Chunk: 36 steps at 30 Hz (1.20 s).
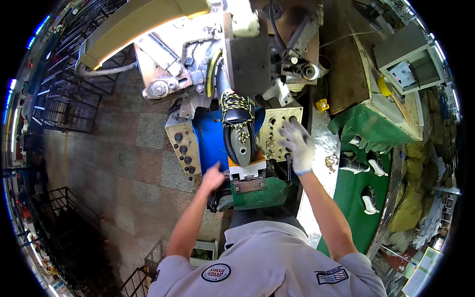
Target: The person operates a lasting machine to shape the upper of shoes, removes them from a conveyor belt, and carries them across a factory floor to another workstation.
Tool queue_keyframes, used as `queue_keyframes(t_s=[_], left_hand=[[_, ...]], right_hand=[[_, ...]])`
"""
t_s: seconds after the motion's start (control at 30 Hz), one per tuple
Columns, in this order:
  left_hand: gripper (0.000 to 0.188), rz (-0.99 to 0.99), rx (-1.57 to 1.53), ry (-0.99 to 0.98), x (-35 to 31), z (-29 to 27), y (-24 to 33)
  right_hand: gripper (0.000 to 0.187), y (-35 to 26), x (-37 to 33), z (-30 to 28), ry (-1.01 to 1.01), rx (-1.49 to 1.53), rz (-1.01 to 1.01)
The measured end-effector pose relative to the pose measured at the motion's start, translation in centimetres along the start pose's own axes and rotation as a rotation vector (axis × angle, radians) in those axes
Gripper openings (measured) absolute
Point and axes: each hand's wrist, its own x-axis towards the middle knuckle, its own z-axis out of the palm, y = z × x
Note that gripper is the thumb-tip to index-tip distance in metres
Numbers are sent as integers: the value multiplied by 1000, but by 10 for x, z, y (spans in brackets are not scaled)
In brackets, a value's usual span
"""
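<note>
One laced shoe [238, 119]: sitting at centre in the machine [251, 64]. Left hand [213, 177], bare: reaching forward by the near end of the blue panel [210, 136], fingers partly curling (grip cannot be told). Right hand [299, 147], gloved: spreading open, holding nothing, at the cream control panel [281, 118].

Glare on machine [250, 59], dim floor [118, 163], fisheye-curved edges

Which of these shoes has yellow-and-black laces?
The shoe mounted on the machine; the other shoes, on the green surface at right, show no such laces.
</note>
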Motion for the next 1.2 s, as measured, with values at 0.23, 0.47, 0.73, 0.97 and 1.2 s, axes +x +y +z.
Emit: queue_keyframes(t_s=[0.23,0.47,0.73,0.97,1.2], left_hand=[[67,-157,-20,-476,35,64,-93],[36,-191,-458,-230,-20,41,-45],[79,-220,-21,537,-235,-122,210],[77,632,550,679,-266,-37,367],[43,500,-722,-37,-160,27,426]], right_hand=[[65,3,-78,-73,262,-112,152],[61,-3,-63,-58,173,-105,128],[81,-75,-122,22,-199,-232,172],[67,-106,-119,64,-211,146,-52],[63,-137,-112,-88,-160,463,37]])
